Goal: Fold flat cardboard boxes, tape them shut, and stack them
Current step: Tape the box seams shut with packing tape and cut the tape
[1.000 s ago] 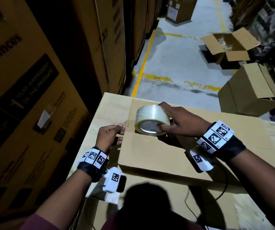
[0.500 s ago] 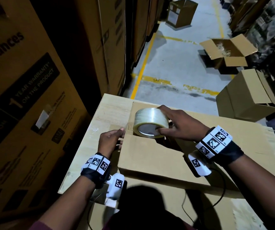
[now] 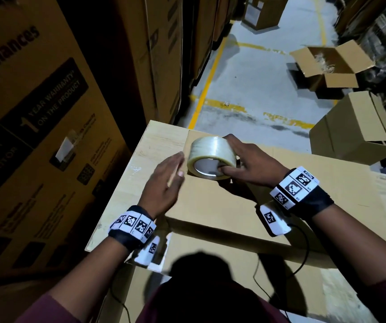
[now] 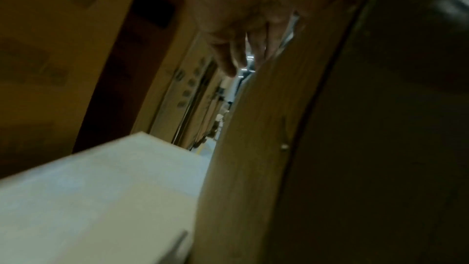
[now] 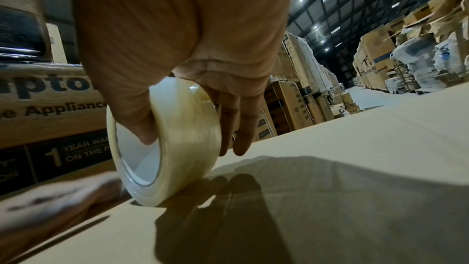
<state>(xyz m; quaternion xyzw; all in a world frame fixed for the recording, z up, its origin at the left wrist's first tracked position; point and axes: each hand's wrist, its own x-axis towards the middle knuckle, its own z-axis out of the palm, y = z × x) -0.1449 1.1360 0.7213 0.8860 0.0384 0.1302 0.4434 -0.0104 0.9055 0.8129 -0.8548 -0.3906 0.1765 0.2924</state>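
- Nearest in, the box lies flat on the table, top panel up, its near edge by the wrists. Judging by looks, it's light, stiff board that will bend along its creases and nowhere else; take it by the edges or flaps.
- Left hand is over the box's left edge, fingers straight and blurred, gripping nothing. The left wrist view shows fingers extended beside a cardboard face.
- Right hand has the tape: thumb hooked inside the core, fingers over the outer curve. In the right wrist view the tape stands on edge, seemingly touching the box.
- That roll should be light, rigid and slick on its face; the core is the sure hold. Whether a free end is peeled, I can't tell.
- Further out on the floor, a closed carton stands on the right.
- Beyond it, an open carton, flaps spread, with something pale and crumpled inside, too small to name.
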